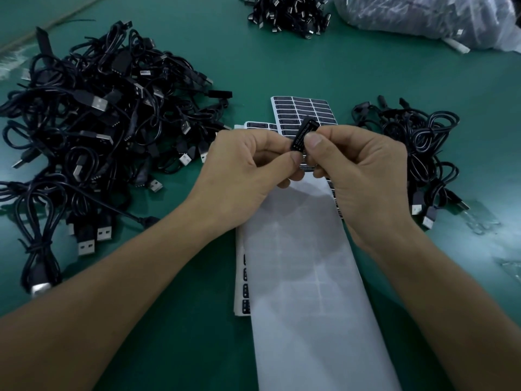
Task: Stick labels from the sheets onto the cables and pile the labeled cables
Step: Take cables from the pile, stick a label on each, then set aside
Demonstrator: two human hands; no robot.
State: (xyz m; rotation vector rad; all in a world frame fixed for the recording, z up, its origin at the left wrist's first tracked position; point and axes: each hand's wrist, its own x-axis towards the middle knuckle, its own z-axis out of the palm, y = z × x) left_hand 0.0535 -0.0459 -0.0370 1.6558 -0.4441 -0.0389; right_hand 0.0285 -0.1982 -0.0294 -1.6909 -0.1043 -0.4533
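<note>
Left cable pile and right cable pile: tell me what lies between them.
Head view: label sheets, white backing sheet, left hand and right hand pinching a black printed piece.

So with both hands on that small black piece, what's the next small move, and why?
Probably press the label flat with the thumbs. The left hand and right hand both pinch the black piece above the sheets, and its print faces up, so smoothing seems next.
</note>
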